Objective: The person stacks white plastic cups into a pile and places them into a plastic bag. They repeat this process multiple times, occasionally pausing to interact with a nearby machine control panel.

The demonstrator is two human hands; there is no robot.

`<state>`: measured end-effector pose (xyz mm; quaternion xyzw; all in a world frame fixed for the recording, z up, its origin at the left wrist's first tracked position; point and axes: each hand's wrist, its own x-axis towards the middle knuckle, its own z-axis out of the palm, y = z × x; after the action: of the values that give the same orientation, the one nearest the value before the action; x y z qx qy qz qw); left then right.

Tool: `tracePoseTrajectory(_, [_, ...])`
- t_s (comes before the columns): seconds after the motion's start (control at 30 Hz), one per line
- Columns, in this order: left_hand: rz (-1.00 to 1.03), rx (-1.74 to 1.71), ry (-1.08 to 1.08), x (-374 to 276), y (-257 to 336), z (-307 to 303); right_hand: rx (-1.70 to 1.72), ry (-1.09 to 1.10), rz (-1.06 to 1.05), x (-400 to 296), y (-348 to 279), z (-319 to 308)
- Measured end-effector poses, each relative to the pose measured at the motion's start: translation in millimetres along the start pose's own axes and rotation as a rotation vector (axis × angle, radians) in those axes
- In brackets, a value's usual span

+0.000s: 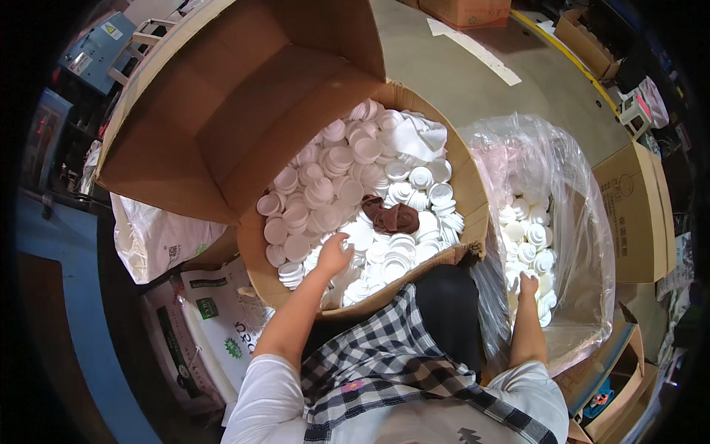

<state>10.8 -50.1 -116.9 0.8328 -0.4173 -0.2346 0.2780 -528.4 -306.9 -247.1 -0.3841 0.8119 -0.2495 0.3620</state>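
A large cardboard box (471, 194) in front of me holds many round white plastic lids (338, 158), some cup side up and some stacked. My left hand (335, 256) is down among the lids near the box's front left, fingers curled at them; whether it grips one is hidden. A crumpled dark brown cloth (391, 215) lies on the pile. To the right, a box lined with a clear plastic bag (577, 222) contains more white plastic lids (535, 236). My right hand (528, 284) reaches into this bag and touches the pieces; its grip is unclear.
A tilted open cardboard box (244, 111) overhangs the large box's left side. White cloth or sheeting (421, 136) lies at the pile's back. Printed white sacks (216, 322) stand at left beside a blue frame (83, 288). Another carton (635, 216) stands right of the bag.
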Motion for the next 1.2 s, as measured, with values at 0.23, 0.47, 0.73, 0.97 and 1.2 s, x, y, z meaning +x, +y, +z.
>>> tracePoseTrajectory(0.23, [0.207,0.581,-0.243,21,11,23,0.229,-0.139,-1.046,-171,-230,32])
tracePoseTrajectory(0.47, [-0.105,-0.448,-0.111,12,14,5,-1.043,-0.606,-1.088,-194,-268,148])
tracePoseTrajectory(0.73, [-0.010,-2.039,-0.376,-79,128,-131,-1.211,-0.627,-0.864,-196,-270,153])
tracePoseTrajectory(0.97, [-0.010,-2.086,-0.293,-124,153,-131,0.253,-1.146,-0.454,-281,-298,82])
tracePoseTrajectory(1.2, [0.059,-2.004,-0.263,-156,172,-133,0.831,-1.707,0.043,-382,-312,9])
